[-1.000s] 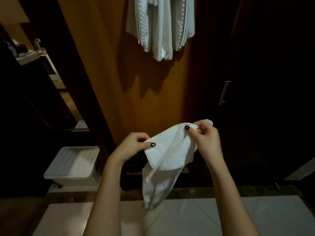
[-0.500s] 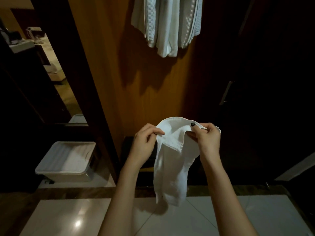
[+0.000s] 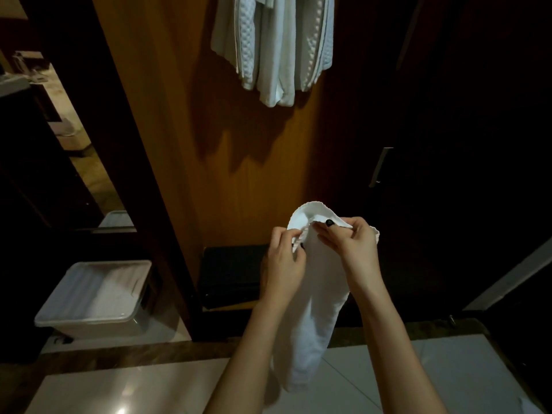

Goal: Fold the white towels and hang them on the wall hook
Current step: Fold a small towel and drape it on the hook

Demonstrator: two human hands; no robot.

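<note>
Fingers [image 3: 331,233] of both hands pinch the top hem of a white hand towel [image 3: 319,309]. The left hand [image 3: 283,261] and right hand [image 3: 352,249] are almost touching, and the hem arches up in a loop above them. The rest of the towel hangs straight down between the forearms, clear of the glossy floor tiles [image 3: 448,377]. Ahead, more white towels [image 3: 277,46] hang high on the wooden wall panel [image 3: 179,130], with a dark case [image 3: 230,273] at its foot. A lidded white plastic bin [image 3: 95,297] sits on the floor to the left, and a metal door handle [image 3: 380,167] shows on the right.
</note>
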